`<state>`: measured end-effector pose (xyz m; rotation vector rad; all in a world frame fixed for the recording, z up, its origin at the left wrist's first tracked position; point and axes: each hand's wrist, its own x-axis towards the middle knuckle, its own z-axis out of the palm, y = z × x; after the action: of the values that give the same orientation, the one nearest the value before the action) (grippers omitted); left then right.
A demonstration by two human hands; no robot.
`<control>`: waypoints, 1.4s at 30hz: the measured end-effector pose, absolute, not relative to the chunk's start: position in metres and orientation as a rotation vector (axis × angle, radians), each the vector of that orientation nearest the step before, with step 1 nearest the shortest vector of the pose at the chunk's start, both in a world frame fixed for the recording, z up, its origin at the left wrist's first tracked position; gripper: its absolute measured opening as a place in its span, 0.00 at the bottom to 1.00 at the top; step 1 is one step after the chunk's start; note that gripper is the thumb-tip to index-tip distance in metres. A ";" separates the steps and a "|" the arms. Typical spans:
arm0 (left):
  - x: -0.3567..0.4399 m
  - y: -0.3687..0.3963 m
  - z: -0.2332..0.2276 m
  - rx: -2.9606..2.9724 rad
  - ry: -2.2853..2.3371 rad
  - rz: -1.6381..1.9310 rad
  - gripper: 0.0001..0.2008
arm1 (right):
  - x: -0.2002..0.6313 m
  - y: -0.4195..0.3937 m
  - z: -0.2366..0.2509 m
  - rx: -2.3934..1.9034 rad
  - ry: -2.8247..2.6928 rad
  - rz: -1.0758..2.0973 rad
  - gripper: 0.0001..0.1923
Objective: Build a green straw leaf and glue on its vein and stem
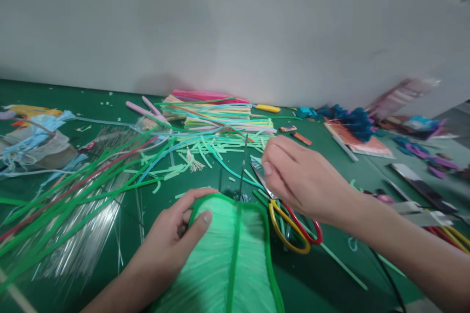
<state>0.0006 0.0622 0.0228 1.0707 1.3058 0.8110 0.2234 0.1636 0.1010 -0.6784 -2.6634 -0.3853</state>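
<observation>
Green paper leaf (223, 259) mostly built, edged and ribbed; left hand (172, 242) grip clamped on its top edge, right hand (301, 178) pinches thin wire (243, 166) above scissors (293, 227); tabletop (330, 274) strewn with strips (220, 117).

Green fringed leaf (223, 259), flat on table

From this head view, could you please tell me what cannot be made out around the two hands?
- Right hand: its fingertips curl away from the head camera, so whether they pinch the thin wire is hidden.
- Scissors: blades mostly covered by the right hand.
- Green leaf: lower part cut off by the bottom edge.
- Left hand: its fingers lie under the leaf's edge.
- Far-right items: too blurred to identify.
</observation>
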 end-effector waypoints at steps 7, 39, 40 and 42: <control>-0.003 0.072 0.020 1.107 1.341 0.863 0.21 | 0.253 0.141 0.064 -1.134 -2.614 0.295 0.17; -0.025 0.080 0.013 1.212 1.615 1.113 0.16 | 0.230 0.112 0.035 -1.188 -2.148 1.317 0.13; -0.025 0.081 0.014 1.133 1.559 1.184 0.16 | 0.231 0.112 0.034 -1.191 -2.141 1.316 0.13; -0.025 0.085 0.016 0.903 1.378 1.352 0.14 | 0.233 0.112 0.032 -1.195 -2.123 1.315 0.13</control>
<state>-0.0249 0.0849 0.0161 0.9033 1.3777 1.3516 0.2331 0.1125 0.0317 -1.1946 -2.1232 1.3148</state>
